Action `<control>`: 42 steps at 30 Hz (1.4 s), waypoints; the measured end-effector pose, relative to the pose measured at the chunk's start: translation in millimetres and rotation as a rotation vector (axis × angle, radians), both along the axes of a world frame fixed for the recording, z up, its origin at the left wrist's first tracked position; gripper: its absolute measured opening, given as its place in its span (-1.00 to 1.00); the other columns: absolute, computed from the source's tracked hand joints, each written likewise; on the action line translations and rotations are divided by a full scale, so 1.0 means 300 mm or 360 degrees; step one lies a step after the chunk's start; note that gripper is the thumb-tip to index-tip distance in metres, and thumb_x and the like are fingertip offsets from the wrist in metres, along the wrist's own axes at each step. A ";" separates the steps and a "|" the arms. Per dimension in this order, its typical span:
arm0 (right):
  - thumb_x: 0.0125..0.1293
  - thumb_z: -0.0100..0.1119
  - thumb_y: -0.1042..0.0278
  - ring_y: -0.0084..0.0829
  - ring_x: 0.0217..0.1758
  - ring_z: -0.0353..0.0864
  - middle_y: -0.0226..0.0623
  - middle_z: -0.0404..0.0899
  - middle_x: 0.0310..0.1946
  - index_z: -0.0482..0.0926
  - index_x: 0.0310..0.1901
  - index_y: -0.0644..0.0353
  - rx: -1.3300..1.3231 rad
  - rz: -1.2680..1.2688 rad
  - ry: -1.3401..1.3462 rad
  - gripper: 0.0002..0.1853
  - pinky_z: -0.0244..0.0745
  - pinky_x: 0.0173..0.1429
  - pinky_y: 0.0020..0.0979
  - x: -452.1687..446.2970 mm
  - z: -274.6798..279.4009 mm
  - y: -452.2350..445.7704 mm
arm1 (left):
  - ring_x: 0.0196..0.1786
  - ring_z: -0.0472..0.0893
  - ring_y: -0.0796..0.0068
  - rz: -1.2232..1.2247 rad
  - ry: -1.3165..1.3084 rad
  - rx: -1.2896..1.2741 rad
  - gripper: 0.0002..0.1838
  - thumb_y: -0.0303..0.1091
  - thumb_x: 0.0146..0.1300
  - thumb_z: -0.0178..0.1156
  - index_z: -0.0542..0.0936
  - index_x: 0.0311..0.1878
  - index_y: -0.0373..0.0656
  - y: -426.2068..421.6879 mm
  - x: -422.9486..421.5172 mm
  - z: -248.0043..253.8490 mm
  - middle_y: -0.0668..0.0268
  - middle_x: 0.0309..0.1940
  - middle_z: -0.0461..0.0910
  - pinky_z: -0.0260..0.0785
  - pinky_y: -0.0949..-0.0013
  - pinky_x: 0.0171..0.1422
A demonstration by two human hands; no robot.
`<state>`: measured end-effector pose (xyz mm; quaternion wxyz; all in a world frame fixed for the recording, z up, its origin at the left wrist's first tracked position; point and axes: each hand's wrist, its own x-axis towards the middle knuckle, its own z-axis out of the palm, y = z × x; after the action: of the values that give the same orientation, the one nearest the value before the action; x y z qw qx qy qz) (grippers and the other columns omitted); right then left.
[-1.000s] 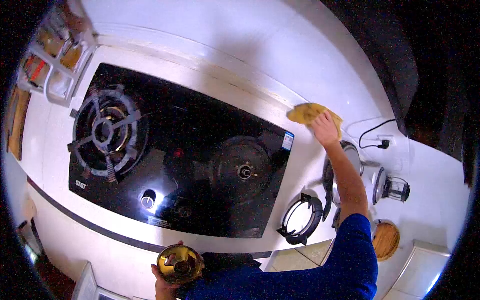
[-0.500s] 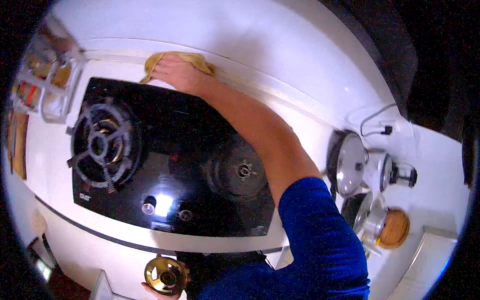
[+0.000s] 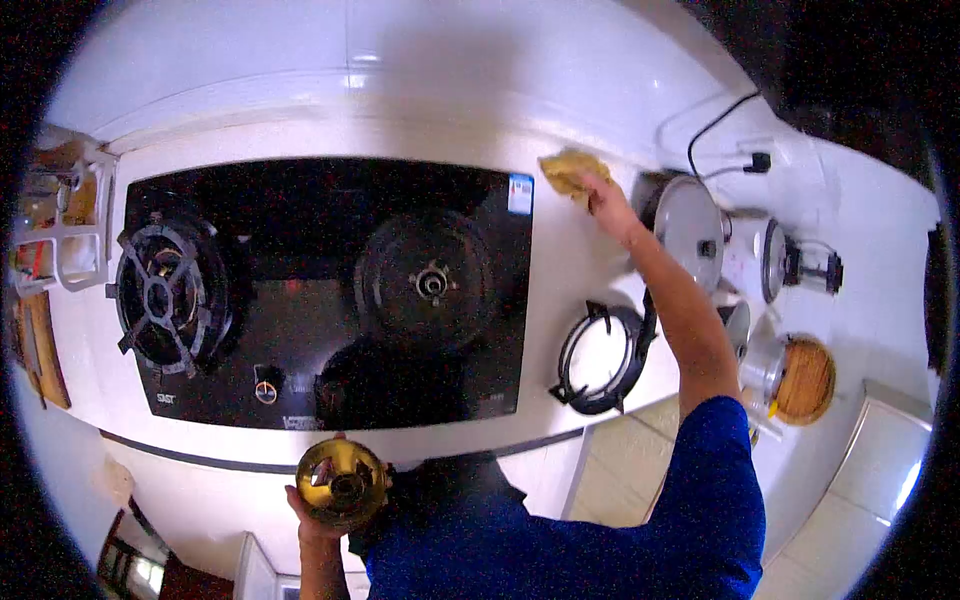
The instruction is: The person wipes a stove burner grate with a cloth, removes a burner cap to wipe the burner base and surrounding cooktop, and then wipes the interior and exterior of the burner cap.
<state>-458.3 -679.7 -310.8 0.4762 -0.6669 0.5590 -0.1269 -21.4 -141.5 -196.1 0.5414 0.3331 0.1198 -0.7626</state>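
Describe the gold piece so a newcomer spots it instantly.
Start at the black cooktop. Just past its front edge, the left hand holds a round gold piece. Its mirror-like shine and dark centre set it apart from the crumpled yellow cloth in the right hand.

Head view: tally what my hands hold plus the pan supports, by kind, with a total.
Yellow cloth: 1, in the right hand
Gold-coloured round piece: 1, in the left hand
Pan supports: 2, one on the cooktop, one on the counter
Total: 4
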 end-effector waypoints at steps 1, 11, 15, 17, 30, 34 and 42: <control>0.45 0.02 0.41 -0.15 0.43 0.42 -0.06 0.52 0.29 0.41 0.38 0.15 -0.0270 0.0060 0.0239 -0.53 0.23 0.52 -0.27 -0.064 -0.065 -0.006 | 0.33 0.42 -0.30 -0.0007 0.0027 -0.0053 0.30 0.74 -0.06 0.04 -0.02 0.62 0.11 -0.012 0.009 0.012 -0.13 0.39 0.30 0.34 -0.37 0.36; 0.30 -0.03 0.64 -0.07 0.59 0.15 0.09 0.23 0.49 0.30 0.43 0.32 -0.0586 -0.0165 0.0586 -0.39 0.05 0.61 -0.29 0.315 -0.048 0.561 | 0.21 0.51 -0.32 -0.0030 0.0141 -0.0138 0.26 0.65 -0.05 0.20 0.04 0.60 0.10 0.049 0.145 0.141 -0.32 0.26 0.35 0.55 -0.22 0.15; 0.30 -0.12 0.71 -0.03 0.56 0.20 0.12 0.28 0.44 0.30 0.40 0.38 -0.0353 -0.0629 0.0323 -0.42 0.04 0.62 -0.27 0.372 0.020 0.863 | 0.22 0.50 -0.35 -0.0120 0.0101 -0.0130 0.26 0.63 -0.06 0.24 0.03 0.60 0.12 0.070 0.237 0.192 -0.32 0.27 0.35 0.54 -0.24 0.18; 0.30 -0.16 0.73 -0.05 0.55 0.22 0.10 0.28 0.44 0.30 0.41 0.33 -0.0617 -0.0599 0.0489 -0.40 0.05 0.61 -0.25 0.359 -0.008 1.007 | 0.21 0.51 -0.34 -0.0156 0.0028 -0.0145 0.24 0.62 -0.05 0.24 0.04 0.59 0.12 0.068 0.260 0.227 -0.31 0.26 0.35 0.55 -0.26 0.16; 0.28 0.03 0.60 -0.07 0.37 0.46 0.03 0.54 0.24 0.48 0.30 0.24 -0.0624 -0.0665 0.0117 -0.49 0.28 0.48 -0.26 0.032 -0.068 0.706 | 0.21 0.50 -0.33 -0.0089 -0.0138 -0.0035 0.30 0.73 -0.12 0.14 0.05 0.59 0.12 0.138 0.111 0.367 -0.27 0.31 0.34 0.55 -0.25 0.12; 0.29 0.05 0.59 -0.06 0.32 0.49 -0.02 0.54 0.25 0.47 0.32 0.22 -0.0987 -0.0490 0.0008 -0.48 0.29 0.46 -0.19 0.166 -0.158 0.632 | 0.32 0.42 -0.17 -0.0300 -0.0413 -0.0082 0.28 0.73 -0.10 0.10 0.06 0.59 0.11 0.115 0.020 0.361 -0.05 0.39 0.29 0.41 -0.26 0.28; 0.24 0.07 0.59 -0.05 0.35 0.47 -0.04 0.48 0.32 0.53 0.28 0.15 -0.0925 -0.0156 0.0018 -0.47 0.38 0.39 -0.09 0.104 -0.074 1.500 | 0.24 0.49 -0.14 -0.0136 -0.0295 -0.0139 0.31 0.78 -0.10 0.02 0.08 0.59 0.05 0.045 -0.211 0.395 -0.01 0.34 0.36 0.43 -0.27 0.28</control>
<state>-427.1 -229.6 -333.2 0.2554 -0.7481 0.5335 -0.3008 -84.7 -128.0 -77.6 0.5312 0.3833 0.0216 -0.7553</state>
